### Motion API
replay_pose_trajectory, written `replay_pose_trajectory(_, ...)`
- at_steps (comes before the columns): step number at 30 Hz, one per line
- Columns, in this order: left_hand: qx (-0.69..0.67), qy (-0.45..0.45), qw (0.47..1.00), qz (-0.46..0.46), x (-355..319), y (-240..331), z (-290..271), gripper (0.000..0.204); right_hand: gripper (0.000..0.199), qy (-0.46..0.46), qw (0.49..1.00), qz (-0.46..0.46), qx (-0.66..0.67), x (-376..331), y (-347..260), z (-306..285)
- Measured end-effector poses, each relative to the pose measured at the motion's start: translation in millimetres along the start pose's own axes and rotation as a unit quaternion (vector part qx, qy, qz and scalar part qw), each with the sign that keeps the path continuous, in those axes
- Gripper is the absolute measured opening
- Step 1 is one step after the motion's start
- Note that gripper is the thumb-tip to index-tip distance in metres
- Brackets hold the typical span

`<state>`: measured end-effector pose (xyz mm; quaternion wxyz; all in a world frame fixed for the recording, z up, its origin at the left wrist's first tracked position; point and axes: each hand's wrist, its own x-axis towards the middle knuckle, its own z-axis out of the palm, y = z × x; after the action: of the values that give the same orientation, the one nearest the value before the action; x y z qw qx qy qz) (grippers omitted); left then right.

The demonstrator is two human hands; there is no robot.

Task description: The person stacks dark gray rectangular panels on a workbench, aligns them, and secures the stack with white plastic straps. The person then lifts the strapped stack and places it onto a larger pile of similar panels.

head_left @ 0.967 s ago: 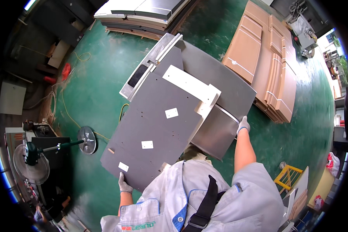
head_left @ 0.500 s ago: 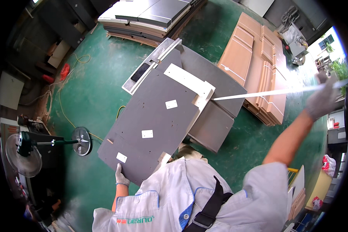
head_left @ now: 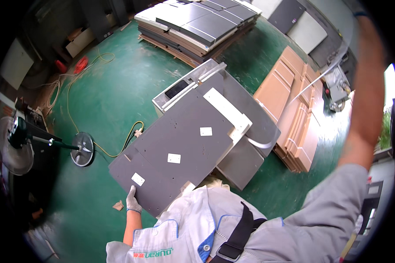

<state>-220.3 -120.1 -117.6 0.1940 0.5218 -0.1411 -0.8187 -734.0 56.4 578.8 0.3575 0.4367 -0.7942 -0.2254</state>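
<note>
Resting against grey panel (head_left: 180, 140), left hand (head_left: 133, 202)

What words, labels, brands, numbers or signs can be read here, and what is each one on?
Grey work jacket: green and red lettering across the chest; I'm leaving its wording uncopied.
Dark grey panel: three white rectangles; any print on them is too small to read.
Strapped brown stack: no print that I can make out.
</note>
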Motion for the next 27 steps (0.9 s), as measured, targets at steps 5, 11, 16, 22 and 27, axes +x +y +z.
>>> replay_pose_trajectory(5,-0.006,-0.002,1.0,-0.001,3.4,-0.3,-5.3,0.035,0.026,-0.123,0.969,-0.088,0.195,94.6,-132.4,303.0)
replay_pose_trajectory(11,0.003,0.059,0.998,0.019,2.4,-4.0,-10.8,0.036,0.024,-0.305,0.915,-0.066,0.255,102.7,-310.4,485.4)
replay_pose_trajectory(16,0.018,0.102,0.994,0.046,-2.0,-3.9,-3.9,0.037,0.024,-0.361,0.89,-0.075,0.27,99.0,-363.4,544.2)
replay_pose_trajectory(22,-0.019,0.091,0.995,0.027,-0.9,-5.5,-13.1,0.039,0.024,-0.427,0.847,-0.189,0.254,46.6,-382.4,564.0)
replay_pose_trajectory(27,-0.04,0.095,0.994,0.022,-5.9,1.8,19.3,0.037,0.024,-0.399,0.863,-0.131,0.283,32.0,-365.2,543.1)
